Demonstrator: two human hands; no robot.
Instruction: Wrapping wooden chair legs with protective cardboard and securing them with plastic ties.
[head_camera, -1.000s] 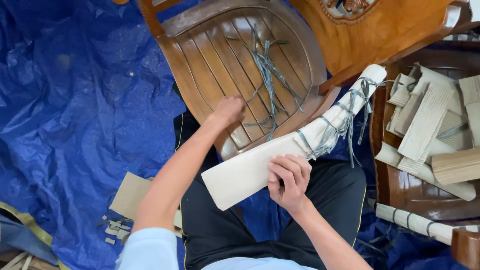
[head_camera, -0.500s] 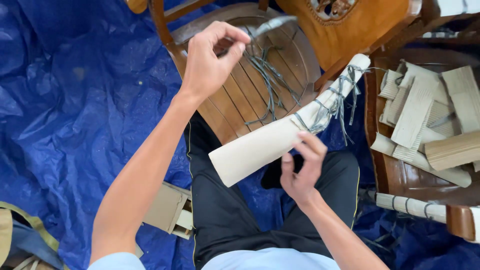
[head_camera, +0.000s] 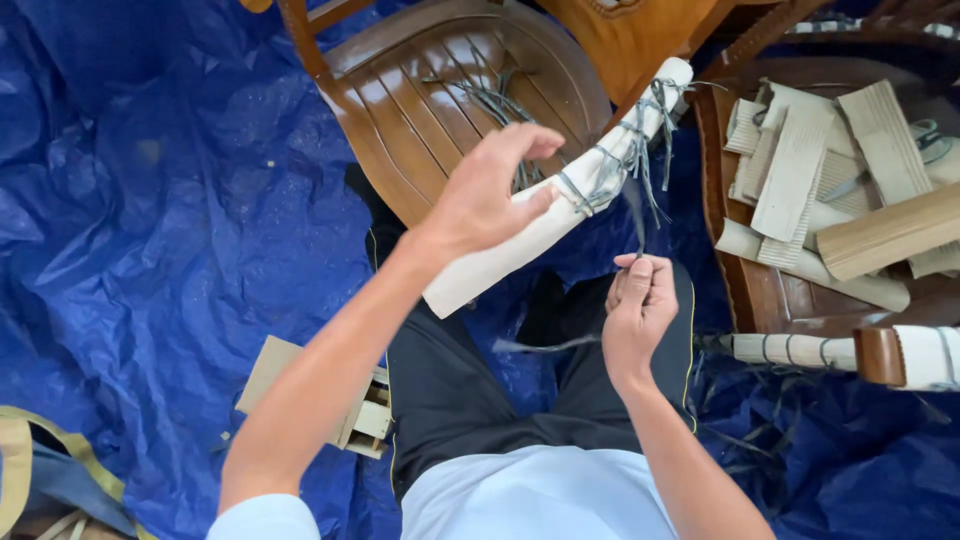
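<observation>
A chair leg wrapped in pale cardboard (head_camera: 545, 225) slants from my lap up to the right, tied with several grey plastic strips (head_camera: 625, 155) near its top. My left hand (head_camera: 490, 190) hovers over the wrap's middle, fingers apart, thumb near the cardboard. My right hand (head_camera: 635, 305) sits lower right of the wrap, pinched on a thin grey strip (head_camera: 637, 215) that runs up toward the ties; a loose end (head_camera: 545, 345) trails left of the wrist.
A round wooden chair seat (head_camera: 440, 90) with loose grey strips lies ahead. At right, another wooden seat (head_camera: 770, 290) holds several cardboard pieces (head_camera: 800, 170). A wrapped armrest (head_camera: 860, 350) juts in. Blue tarp (head_camera: 150, 200) covers the floor; cardboard scraps (head_camera: 350, 410) lie left.
My left hand came down from the seat's strips to the wrapped leg. The strip it lifted is now held by my right hand, which left the cardboard.
</observation>
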